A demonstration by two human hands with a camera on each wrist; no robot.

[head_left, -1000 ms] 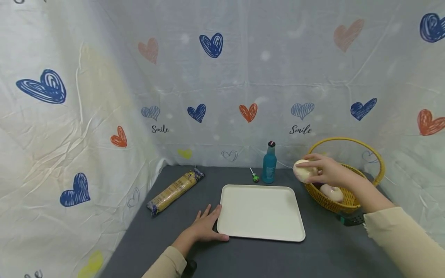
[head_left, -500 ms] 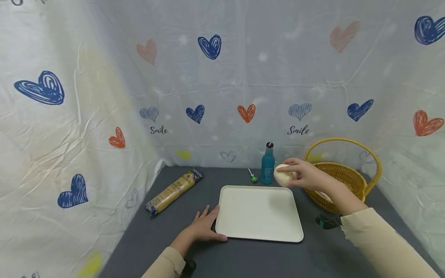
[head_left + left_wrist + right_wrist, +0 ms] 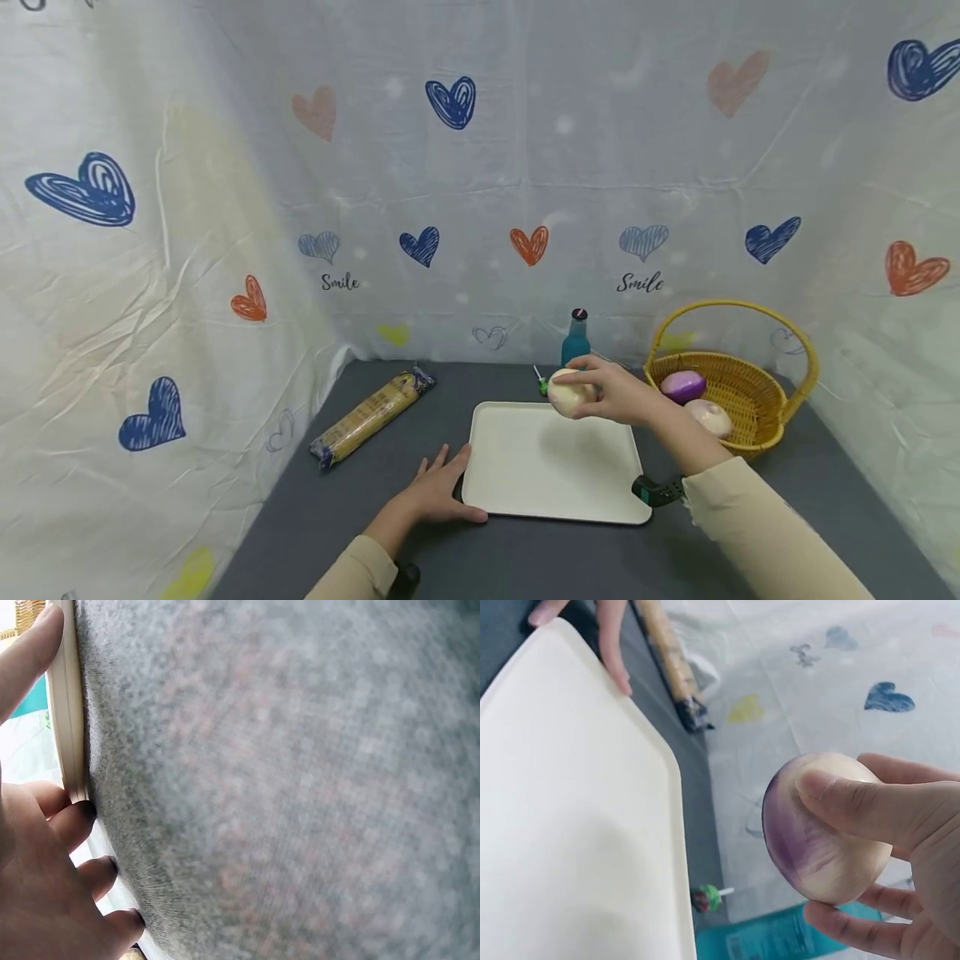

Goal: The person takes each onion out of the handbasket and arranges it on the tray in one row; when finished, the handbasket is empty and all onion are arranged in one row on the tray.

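White rect. tray [image 3: 540, 479] flat on grey tabletop [image 3: 510, 558]; L hand [image 3: 433, 497] at its near-left corner, fingers spread & touching the edge, prob. to stop it sliding. R hand [image 3: 611, 393] clamped on purple-and-cream turnip [image 3: 825, 851], thumb one side, fingers opp., likely bc smth round & smooth slips easily. Turnip's in the air over tray's far edge, w/ blue bottle [image 3: 575, 343] partly hidden behind. Vs 1 s ago: R hand + turnip moved from basket [image 3: 761, 400] to tray, purple veg [image 3: 682, 386] in basket now uncovered, L hand approx same spot
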